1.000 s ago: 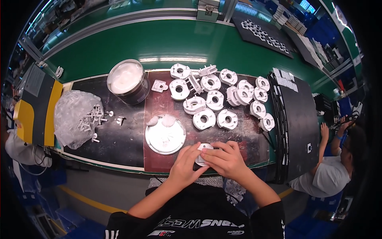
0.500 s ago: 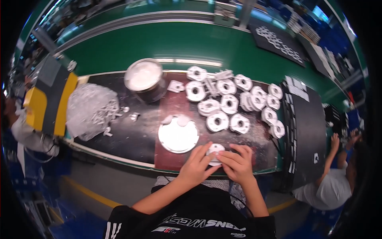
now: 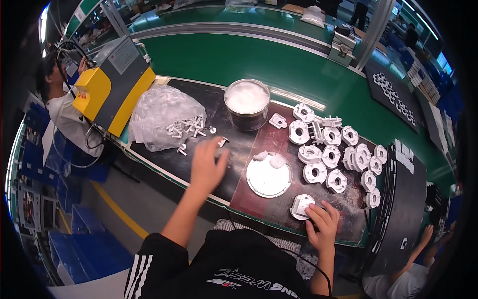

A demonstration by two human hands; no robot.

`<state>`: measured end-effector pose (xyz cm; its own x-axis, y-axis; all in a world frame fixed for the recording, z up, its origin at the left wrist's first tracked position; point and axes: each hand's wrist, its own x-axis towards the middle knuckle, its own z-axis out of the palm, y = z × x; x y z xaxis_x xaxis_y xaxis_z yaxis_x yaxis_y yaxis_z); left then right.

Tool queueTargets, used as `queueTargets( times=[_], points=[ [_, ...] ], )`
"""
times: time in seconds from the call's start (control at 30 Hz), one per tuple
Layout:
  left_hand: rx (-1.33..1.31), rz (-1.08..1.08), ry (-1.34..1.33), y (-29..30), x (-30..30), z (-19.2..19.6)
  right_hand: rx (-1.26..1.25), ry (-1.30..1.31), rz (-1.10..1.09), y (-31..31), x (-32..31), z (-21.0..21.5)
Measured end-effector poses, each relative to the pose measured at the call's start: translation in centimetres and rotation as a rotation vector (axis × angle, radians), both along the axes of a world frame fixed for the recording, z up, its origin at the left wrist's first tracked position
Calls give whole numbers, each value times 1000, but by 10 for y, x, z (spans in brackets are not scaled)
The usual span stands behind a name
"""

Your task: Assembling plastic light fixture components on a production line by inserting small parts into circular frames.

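Observation:
My left hand (image 3: 206, 163) reaches over the dark mat with fingers and thumb apart. Its fingertips are beside a small white plastic piece (image 3: 222, 142); whether they touch it is hard to tell. Close by, a clear plastic bag (image 3: 149, 117) lies with several small white T-shaped pieces (image 3: 185, 127) spilling from it. Near the front edge, my right hand (image 3: 324, 224) has its fingertips on the right side of a round white plastic part (image 3: 301, 207), steadying it on the mat. A round tin lid (image 3: 269, 180) bearing two white wads sits between the hands.
An open tin (image 3: 247, 99) with white content stands behind the lid. Several white ring-shaped housings (image 3: 314, 172) are grouped on the right, beside a stack of black trays (image 3: 398, 199). A yellow and grey machine (image 3: 107, 89) stands left. Other people are at both sides.
My left hand has let go of the round white part and moved left toward the small pieces. The right hand stays at the part. The whole view has shifted leftward.

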<state>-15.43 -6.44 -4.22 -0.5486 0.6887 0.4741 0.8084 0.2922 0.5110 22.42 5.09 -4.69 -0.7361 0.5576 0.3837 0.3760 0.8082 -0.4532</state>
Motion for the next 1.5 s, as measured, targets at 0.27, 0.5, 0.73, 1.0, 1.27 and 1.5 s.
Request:
queueTargets(
  times=[0.27, 0.5, 0.73, 1.0, 1.27, 1.5],
  points=[
    [-52, -2, -151, 3, -52, -6, -39, 46, 23, 4, -1, 5],
    [432, -116, -836, -18, 10, 15, -143, 275, -2, -2, -4, 13],
    [578, -594, -1299, -23, 155, 11, -681, 286, 189, -28, -82, 73],
    [295, -429, -1079, -27, 138, 26, -81, 156, 288, -9, -91, 70],
    [192, -487, -774, -31, 119, 27, -53, 131, 382, -10, -110, 81],
    [253, -380, -850, -30, 103, 13, 57, 50, 441, 17, -131, 78]
  ],
)
